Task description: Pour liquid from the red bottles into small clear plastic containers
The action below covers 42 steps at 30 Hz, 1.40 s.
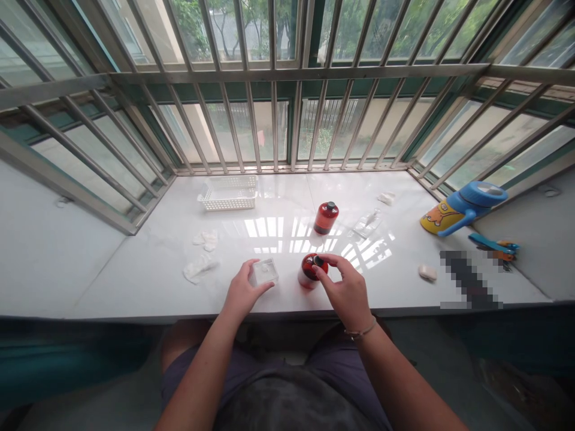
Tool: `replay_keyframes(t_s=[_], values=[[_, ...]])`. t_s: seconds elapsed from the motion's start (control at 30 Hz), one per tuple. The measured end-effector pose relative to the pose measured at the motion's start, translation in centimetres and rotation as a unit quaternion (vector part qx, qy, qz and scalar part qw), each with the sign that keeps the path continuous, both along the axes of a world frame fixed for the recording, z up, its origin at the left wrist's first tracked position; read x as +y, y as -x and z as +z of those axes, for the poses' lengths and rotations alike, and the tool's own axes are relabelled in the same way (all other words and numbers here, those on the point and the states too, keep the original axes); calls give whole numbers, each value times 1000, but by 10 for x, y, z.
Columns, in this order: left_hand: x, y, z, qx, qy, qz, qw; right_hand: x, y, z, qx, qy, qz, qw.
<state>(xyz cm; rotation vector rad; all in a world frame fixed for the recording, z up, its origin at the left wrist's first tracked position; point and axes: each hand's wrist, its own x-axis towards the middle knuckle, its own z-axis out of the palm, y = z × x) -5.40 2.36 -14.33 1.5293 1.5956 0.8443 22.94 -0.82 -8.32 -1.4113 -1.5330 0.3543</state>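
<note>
My left hand [246,288] is closed around a small clear square container [265,272] near the front of the white sill. To its right stands a red translucent bottle [308,278] with a dark cap [318,260]. The thumb and fingers of my right hand [344,284] pinch that cap at the bottle's top. A second red bottle [326,219], also dark-capped, stands farther back with nothing touching it. Whether the clear container holds anything is hard to make out.
A white perforated basket [229,200] sits at the back left, with crumpled tissues [200,266] in front. Toward the right are a clear bottle-like item [366,224], a pale eraser-like block [427,273], a blue-and-yellow water bottle [462,208] and a blue-orange tool [496,246]. Metal bars [296,75] line the window.
</note>
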Motion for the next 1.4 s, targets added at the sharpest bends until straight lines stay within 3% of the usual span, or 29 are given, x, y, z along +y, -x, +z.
replay_keyframes(t_s=[0.1,0.23,0.3,0.37,0.5,0.6,1.03,1.4], values=[[2,2,2,47,-19,-18,999,2,0,0,-2,-3,11,1000],[-1,-5,13,130,-181,-51,974,2,0,1,-12,4,46,999],[-4,-16,22,131,-261,-87,953,2,1,0,-15,2,74,997],[-8,-32,30,103,-291,-137,941,1,4,0,-16,-1,100,995],[-10,-66,36,23,-244,-220,944,-1,9,0,-19,-10,123,992],[-8,-81,33,-15,-228,-241,943,-1,10,-1,-24,-27,114,993],[-18,-89,29,-29,-229,-190,954,-12,13,0,-33,-64,135,988],[-21,-91,22,-22,-255,-182,949,-9,21,-14,-12,-112,109,988]])
